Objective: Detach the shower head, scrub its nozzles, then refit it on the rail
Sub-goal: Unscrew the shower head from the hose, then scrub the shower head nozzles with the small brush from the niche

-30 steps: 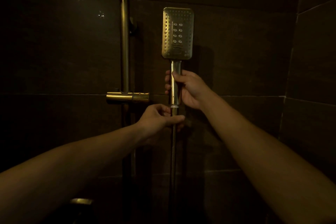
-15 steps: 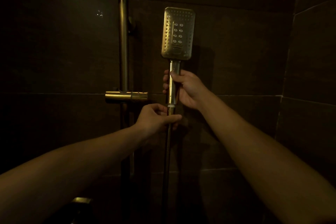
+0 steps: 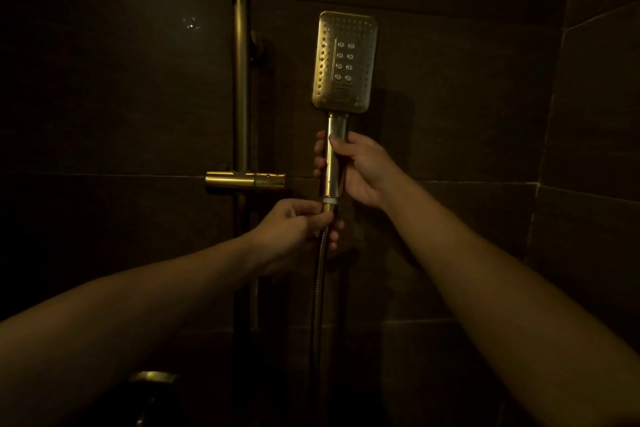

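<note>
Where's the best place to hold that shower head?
Hold the shower head by its handle, the straight narrow stem under the wide flat face. Come from the right side, as the right hand does, wrapping fingers round it.

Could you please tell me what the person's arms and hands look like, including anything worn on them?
The left hand and right hand are bare, without gloves. The left forearm and right forearm are bare too, with no sleeve in view. No watch, bracelet or ring shows in the dim light.

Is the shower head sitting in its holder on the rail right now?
No, the right hand grips the shower head by its handle, apart from the holder and to its right.
</note>
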The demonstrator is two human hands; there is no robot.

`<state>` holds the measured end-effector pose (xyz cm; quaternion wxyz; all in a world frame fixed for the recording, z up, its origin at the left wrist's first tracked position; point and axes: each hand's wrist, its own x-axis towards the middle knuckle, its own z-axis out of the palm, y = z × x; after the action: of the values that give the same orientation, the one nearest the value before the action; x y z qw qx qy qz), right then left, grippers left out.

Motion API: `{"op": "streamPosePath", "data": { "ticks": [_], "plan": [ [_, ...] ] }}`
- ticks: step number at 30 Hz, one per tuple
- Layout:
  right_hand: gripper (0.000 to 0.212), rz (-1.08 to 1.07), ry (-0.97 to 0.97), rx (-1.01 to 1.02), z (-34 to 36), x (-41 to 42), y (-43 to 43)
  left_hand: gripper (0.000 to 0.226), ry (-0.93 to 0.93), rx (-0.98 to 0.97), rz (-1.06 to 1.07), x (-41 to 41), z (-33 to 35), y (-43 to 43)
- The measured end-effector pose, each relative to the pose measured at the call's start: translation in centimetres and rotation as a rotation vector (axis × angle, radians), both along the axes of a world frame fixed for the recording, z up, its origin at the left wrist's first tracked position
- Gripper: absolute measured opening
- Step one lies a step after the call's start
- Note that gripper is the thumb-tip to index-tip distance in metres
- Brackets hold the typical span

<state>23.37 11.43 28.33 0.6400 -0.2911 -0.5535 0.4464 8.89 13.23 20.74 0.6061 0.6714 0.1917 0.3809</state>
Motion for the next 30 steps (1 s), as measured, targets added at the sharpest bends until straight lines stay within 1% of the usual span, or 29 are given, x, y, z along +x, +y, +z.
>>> {"op": "streamPosePath", "data": {
  "ticks": [2,5,9,12,16,22,25,27,30],
  "plan": [
    [0.017,0.014,-0.004,0.006,0.2,0.1,-0.2,0.025,0.03,-0.022,-0.056,-0.3,-0.3,0.0],
    [0.017,0.005,0.011,0.019,0.9,0.1,-0.3,0.021,0.075,0.006,-0.037,-0.1,-1.4,-0.3],
    [0.016,0.012,0.059,0.016,1.0,-0.2,-0.3,0.019,-0.01,0.017,0.016,-0.1,-1.3,0.1],
    [0.018,-0.009,0.033,-0.006,0.7,0.0,-0.3,0.02,-0.041,0.035,0.034,-0.4,-0.2,0.1],
    [0.018,-0.028,0.022,-0.008,0.4,0.2,-0.2,0.025,-0.037,0.029,0.043,-0.8,0.3,0.4],
    [0.017,-0.036,-0.019,-0.01,0.5,0.6,-0.4,0.019,-0.026,0.079,0.059,-1.3,0.9,1.5],
    [0.017,-0.035,-0.024,0.0,0.5,0.6,-0.4,0.016,0.018,0.144,0.094,-1.8,2.3,1.6],
    [0.017,-0.032,-0.014,0.004,0.5,0.4,-0.2,0.012,0.06,0.222,0.162,-2.0,3.4,1.5],
    [0.017,-0.024,0.012,0.024,0.6,0.1,0.2,0.014,0.104,0.344,0.264,-2.1,4.9,1.4]
  ]
}}
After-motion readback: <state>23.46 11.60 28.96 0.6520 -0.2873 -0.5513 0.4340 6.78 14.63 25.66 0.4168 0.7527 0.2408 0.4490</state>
